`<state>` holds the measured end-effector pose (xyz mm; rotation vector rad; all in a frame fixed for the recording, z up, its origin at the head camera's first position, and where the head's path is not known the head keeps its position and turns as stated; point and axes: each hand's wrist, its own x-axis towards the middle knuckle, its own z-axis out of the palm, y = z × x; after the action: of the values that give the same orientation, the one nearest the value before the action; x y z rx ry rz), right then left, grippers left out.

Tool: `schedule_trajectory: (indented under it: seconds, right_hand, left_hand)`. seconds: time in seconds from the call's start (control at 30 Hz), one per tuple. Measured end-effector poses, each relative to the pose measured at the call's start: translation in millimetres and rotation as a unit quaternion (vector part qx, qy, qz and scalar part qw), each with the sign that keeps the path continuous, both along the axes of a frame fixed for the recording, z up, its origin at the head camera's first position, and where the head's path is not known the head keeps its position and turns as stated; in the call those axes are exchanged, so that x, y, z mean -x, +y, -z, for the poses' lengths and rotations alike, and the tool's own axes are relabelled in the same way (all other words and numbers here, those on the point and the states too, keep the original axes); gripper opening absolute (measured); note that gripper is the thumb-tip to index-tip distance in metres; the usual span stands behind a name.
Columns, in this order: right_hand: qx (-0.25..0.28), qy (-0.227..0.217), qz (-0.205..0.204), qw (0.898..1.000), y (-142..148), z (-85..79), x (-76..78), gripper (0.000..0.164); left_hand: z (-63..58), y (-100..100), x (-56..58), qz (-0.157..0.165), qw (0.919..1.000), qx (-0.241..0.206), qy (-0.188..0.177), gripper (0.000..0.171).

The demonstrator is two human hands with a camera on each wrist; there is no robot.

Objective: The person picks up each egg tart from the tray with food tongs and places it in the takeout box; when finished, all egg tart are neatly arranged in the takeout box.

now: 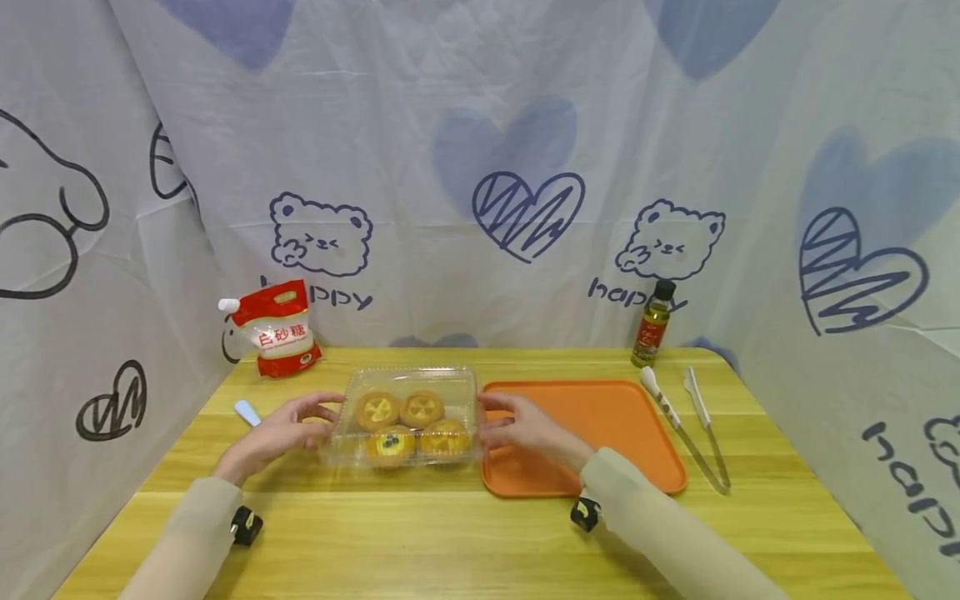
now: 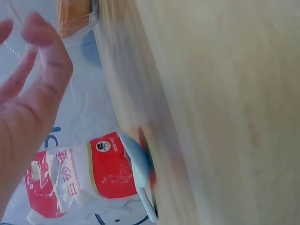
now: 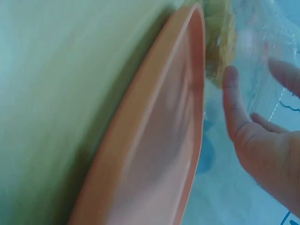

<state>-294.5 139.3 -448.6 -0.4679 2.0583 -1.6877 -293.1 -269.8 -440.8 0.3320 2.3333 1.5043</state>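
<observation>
A clear plastic box (image 1: pixel 412 379) with several round tarts (image 1: pixel 422 409) inside sits between my two hands in the head view. My left hand (image 1: pixel 288 421) is at its left side, thumb and fingers spread apart at the edge. At the opposite side, my right hand (image 1: pixel 525 429) has its fingertips against the box's right edge, above the orange tray (image 1: pixel 592 417). The right wrist view shows that thumb (image 3: pixel 232 91) extended toward a tart seen through the plastic. In the left wrist view, the fingers (image 2: pixel 54 61) bend loosely, with nothing between them and the thumb.
A red-and-white sugar bag (image 1: pixel 281 333) stands at the back left, with a light-blue utensil (image 1: pixel 246 412) lying in front of it. At the back right is a dark-capped bottle (image 1: pixel 652 325). Metal tongs (image 1: pixel 693 442) lie right of the tray. Printed cloth (image 1: pixel 420 292) hangs around the table.
</observation>
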Motion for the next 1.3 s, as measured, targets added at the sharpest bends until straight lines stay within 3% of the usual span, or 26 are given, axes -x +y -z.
schedule_trajectory:
  seconds: [0.13,0.27,0.37,0.63,0.83,1.13,1.3]
  right_hand:
    - [-0.005,-0.017,-0.007,1.0,-0.2,-2.4,-6.9,0.077]
    - [-0.016,-0.03,-0.008,0.999,-1.2,-3.9,-11.6,0.087]
    - [-0.019,-0.038,-0.005,0.999,-3.2,-5.4,-13.6,0.092]
    - [0.026,-0.092,-0.004,0.995,-6.3,-6.9,-16.4,0.097]
    - [0.036,-0.086,-0.016,0.996,-8.3,-7.2,-16.2,0.098]
    - [0.015,-0.067,0.001,0.998,-13.7,-6.7,-16.5,0.098]
    - [0.019,-0.05,0.006,0.999,-10.8,-4.6,-18.9,0.094]
  left_hand:
    - [-1.1,-5.2,-2.0,0.062,0.9964,-0.039,-0.043,0.069]
    - [-2.8,-9.0,-5.1,0.137,0.9824,-0.085,-0.095,0.081]
    - [-3.4,-10.4,-6.7,0.165,0.9717,-0.113,-0.126,0.089]
    - [-2.5,-4.8,-6.5,0.174,0.966,-0.133,-0.138,0.1]
    - [-0.9,-5.0,-4.3,0.178,0.9579,-0.166,-0.153,0.099]
    - [-3.3,-2.8,-4.6,0.174,0.9616,-0.157,-0.143,0.102]
    - [-3.6,0.6,-5.8,0.155,0.9647,-0.151,-0.15,0.103]
